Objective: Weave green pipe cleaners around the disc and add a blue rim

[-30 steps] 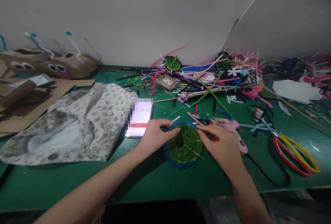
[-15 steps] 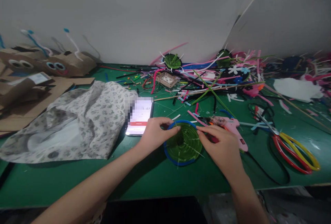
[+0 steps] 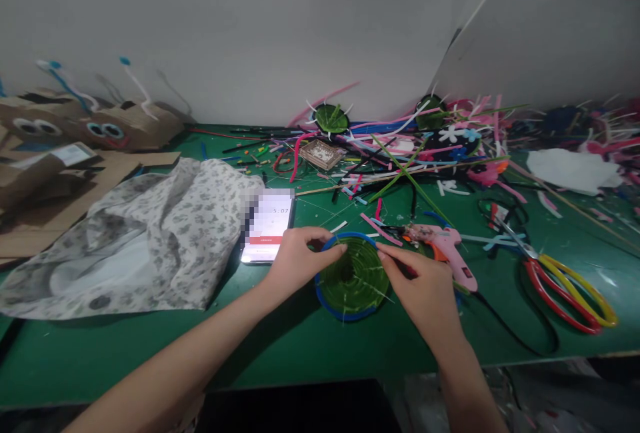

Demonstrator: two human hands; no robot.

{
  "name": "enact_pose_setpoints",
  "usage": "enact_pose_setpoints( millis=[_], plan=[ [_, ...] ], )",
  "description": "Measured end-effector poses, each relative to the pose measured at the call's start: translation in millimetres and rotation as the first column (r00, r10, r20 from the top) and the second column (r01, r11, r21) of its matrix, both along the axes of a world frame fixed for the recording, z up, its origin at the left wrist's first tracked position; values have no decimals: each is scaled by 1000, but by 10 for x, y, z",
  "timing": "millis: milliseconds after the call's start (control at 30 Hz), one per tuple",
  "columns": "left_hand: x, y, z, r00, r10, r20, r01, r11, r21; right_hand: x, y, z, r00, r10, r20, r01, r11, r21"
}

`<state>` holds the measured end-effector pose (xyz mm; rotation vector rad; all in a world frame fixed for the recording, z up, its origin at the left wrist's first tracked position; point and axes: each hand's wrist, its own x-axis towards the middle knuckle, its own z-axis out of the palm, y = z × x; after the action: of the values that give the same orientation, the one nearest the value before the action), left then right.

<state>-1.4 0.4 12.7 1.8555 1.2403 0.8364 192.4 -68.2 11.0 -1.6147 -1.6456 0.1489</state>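
A round green coiled disc with a blue rim [image 3: 353,278] lies on the green mat [image 3: 300,340] in front of me. My left hand [image 3: 299,261] grips its left edge, fingers curled over the rim. On the disc's right edge sits my right hand [image 3: 425,285], fingers pinched against the rim. Just beyond the right hand lies a pink glue gun [image 3: 445,252], with its black cord trailing right. A phone [image 3: 269,224] with a lit screen lies directly left of my left hand.
A flowered cloth [image 3: 145,240] covers the left of the mat, with cardboard figures with googly eyes [image 3: 100,130] behind it. Red and yellow scissors [image 3: 565,283] lie at the right. Several coloured pipe cleaners and strips [image 3: 400,153] pile up at the back.
My right hand has slid slightly left along the disc's right rim, uncovering more of the glue gun. The left hand and the disc have stayed put.
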Motion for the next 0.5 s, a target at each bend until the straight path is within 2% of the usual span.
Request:
enact_pose_setpoints(
  millis=[267,500],
  plan=[
    [-5,1,-20,1000,-7,13,7,1000,21,-49,-46,-2,1000,-5,-24,2,993,-118],
    [-12,1,-22,1000,-9,15,8,1000,16,-47,-89,-54,1000,-4,-28,-1,987,-159]
  ],
)
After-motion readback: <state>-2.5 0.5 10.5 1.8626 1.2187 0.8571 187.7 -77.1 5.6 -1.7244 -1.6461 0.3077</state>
